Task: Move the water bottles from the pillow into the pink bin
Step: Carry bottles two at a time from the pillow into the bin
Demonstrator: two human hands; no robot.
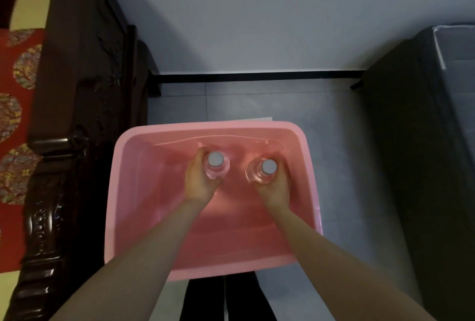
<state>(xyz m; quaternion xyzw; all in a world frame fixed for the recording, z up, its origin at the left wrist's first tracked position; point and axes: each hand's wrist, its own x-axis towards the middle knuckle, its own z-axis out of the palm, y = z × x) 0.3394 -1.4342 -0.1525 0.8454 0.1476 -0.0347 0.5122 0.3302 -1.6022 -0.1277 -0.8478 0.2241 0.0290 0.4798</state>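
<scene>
late stage of transfer: the left hand [199,179] and right hand [273,187] each grip 1 upright water bottle [216,165] [262,172] inside the pink bin [133,192], release apparently remaining; no pillow or further bottles in view.

left bottle [217,166] and right bottle [262,172]: seen from above, sides mostly hidden | bottoms: cannot tell if the 2 touch the pink bin [205,126] floor | left grip [199,182], right grip [276,188]: fingertips hidden behind bottles | dark box [424,153]: cut off at right edge | white sheet [266,118]: mostly hidden behind bin
</scene>
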